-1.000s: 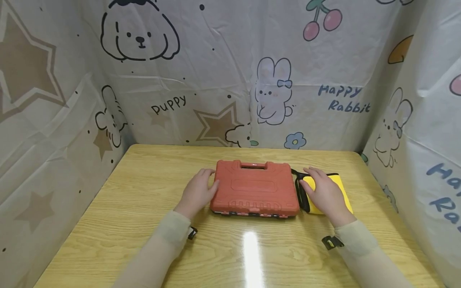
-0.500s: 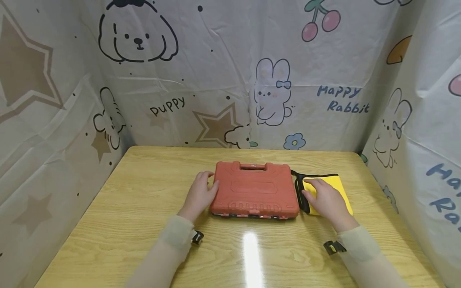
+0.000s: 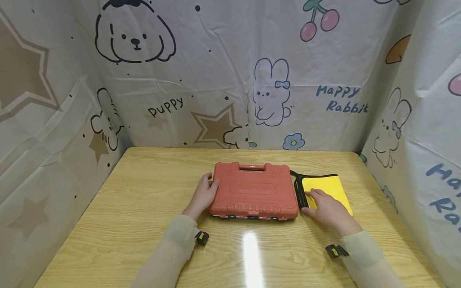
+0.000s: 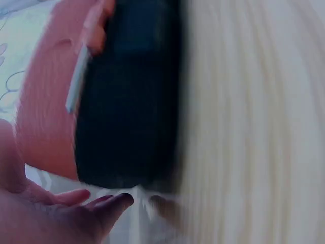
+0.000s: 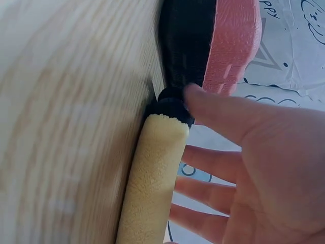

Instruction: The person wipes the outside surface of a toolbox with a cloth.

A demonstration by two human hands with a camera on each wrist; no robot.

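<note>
A red plastic carrying case (image 3: 253, 190) with a black base lies flat on the table, its handle toward the back. My left hand (image 3: 204, 196) is at its left end, thumb by the red lid and fingers extended along the side. In the left wrist view, the fingers (image 4: 109, 208) show below the end of the case (image 4: 48, 112). Right of the case lies a folded yellow cloth (image 3: 333, 188) with black trim. My right hand (image 3: 329, 210) is over its front part, fingers extended; in the right wrist view, the thumb (image 5: 216, 109) meets the black trim (image 5: 172, 104).
The wooden table (image 3: 144, 232) extends in front of the case and to its left. Printed cloth walls (image 3: 216, 80) close off the back and both sides. A small black device is strapped at each wrist.
My right hand has moved down and forward over the yellow cloth, toward its front edge by the black trim. My left hand has shifted slightly along the end of the case. The case stays put.
</note>
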